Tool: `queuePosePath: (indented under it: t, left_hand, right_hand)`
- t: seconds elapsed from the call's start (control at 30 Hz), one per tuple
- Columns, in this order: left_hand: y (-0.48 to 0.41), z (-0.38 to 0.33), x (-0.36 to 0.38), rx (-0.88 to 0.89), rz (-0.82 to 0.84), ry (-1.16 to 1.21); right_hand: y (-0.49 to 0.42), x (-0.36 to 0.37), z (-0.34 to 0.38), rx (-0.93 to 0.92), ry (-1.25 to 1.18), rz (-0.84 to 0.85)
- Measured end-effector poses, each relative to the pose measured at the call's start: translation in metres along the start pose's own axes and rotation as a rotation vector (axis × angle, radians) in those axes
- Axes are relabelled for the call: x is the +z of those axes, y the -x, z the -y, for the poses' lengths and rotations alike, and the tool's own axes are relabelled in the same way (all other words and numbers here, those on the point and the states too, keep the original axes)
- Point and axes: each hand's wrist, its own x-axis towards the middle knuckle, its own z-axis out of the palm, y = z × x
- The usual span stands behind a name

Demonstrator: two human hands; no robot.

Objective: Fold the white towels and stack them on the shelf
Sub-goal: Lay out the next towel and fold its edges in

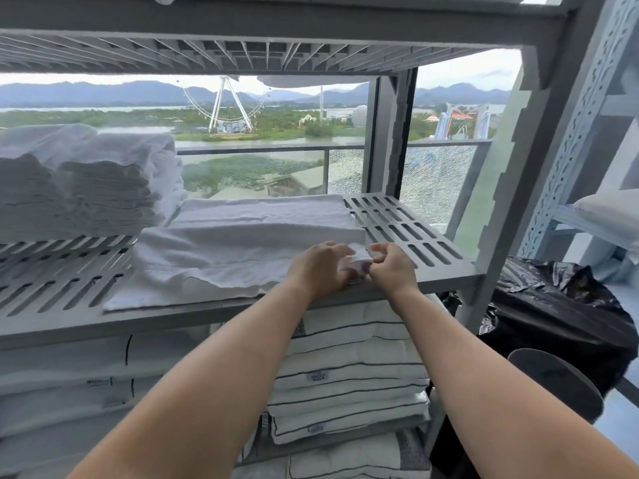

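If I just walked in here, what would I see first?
Two hands, the left hand and the right hand, pinching a corner of a white towel spread on the slatted grey shelf. A stack of folded towels sits to the left. Outside the window stands a Ferris wheel.

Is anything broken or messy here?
Yes. The glass balcony panel behind the grey slatted shelf is cracked all over like a spiderweb. Also, the white towel being folded sits crooked, its left corner hanging past the shelf's front edge. Both hands pinch its right corner.
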Motion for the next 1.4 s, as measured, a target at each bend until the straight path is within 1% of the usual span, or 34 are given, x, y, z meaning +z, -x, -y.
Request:
queuePosePath:
  t: [0.1,0.17,0.23,0.3,0.33,0.4,0.47,0.5,0.6,0.7,0.77,0.83,1.07,1.17,1.23,1.27,1.3,1.4]
  left_hand:
    - [-0.002,0.0,0.008,-0.005,-0.064,-0.087]
    - [-0.005,0.004,0.009,-0.032,-0.1,-0.033]
    - [-0.009,0.008,0.006,-0.031,-0.105,0.022]
    - [-0.011,0.01,0.002,0.01,-0.132,0.013]
    - [-0.011,0.009,-0.001,0.024,-0.179,-0.033]
    - [-0.008,0.006,-0.005,0.03,-0.331,-0.177]
    - [-0.004,0.0,-0.009,0.062,-0.432,-0.233]
    - [-0.001,-0.005,-0.01,0.096,-0.442,-0.254]
    - [0.009,-0.015,-0.002,0.156,-0.381,-0.39]
    - [0.019,-0.022,0.011,0.137,-0.267,-0.494]
    - [0.023,-0.026,0.018,0.171,-0.221,-0.506]
    - [0.025,-0.027,0.025,0.197,-0.225,-0.527]
    - [0.032,-0.034,0.037,0.205,-0.235,-0.56]
    - [0.03,-0.038,0.036,0.114,-0.219,-0.473]
    - [0.024,-0.04,0.035,0.007,-0.232,-0.415]
    - [0.022,-0.04,0.034,-0.019,-0.229,-0.416]
    - [0.021,-0.04,0.036,-0.003,-0.23,-0.422]
    - [0.022,-0.036,0.044,0.124,-0.232,-0.422]
  right_hand:
    - [-0.004,-0.005,-0.002,0.003,-0.028,0.075]
    - [-0.005,-0.007,-0.004,-0.012,-0.013,0.144]
    - [-0.006,-0.008,-0.004,-0.032,0.012,0.127]
    - [-0.008,-0.01,-0.003,-0.028,-0.041,0.063]
    - [-0.009,-0.011,-0.002,-0.015,-0.101,0.042]
    - [-0.009,-0.013,-0.002,0.013,-0.209,0.036]
    - [-0.008,-0.015,-0.004,-0.007,-0.196,0.036]
    - [-0.007,-0.016,-0.004,-0.028,-0.155,0.032]
    - [-0.003,-0.018,0.001,-0.045,-0.103,0.054]
    - [0.001,-0.022,0.004,0.011,-0.088,0.077]
    - [0.003,-0.026,0.004,0.059,-0.051,0.093]
    - [0.006,-0.029,0.002,0.094,-0.017,0.103]
    - [0.009,-0.028,-0.008,0.147,-0.162,0.095]
    - [0.009,-0.029,-0.009,0.178,-0.238,0.117]
    - [0.011,-0.03,-0.009,0.181,-0.225,0.119]
    - [0.013,-0.031,-0.009,0.188,-0.232,0.119]
    - [0.014,-0.032,-0.009,0.198,-0.259,0.121]
    - [0.015,-0.032,-0.01,0.211,-0.303,0.132]
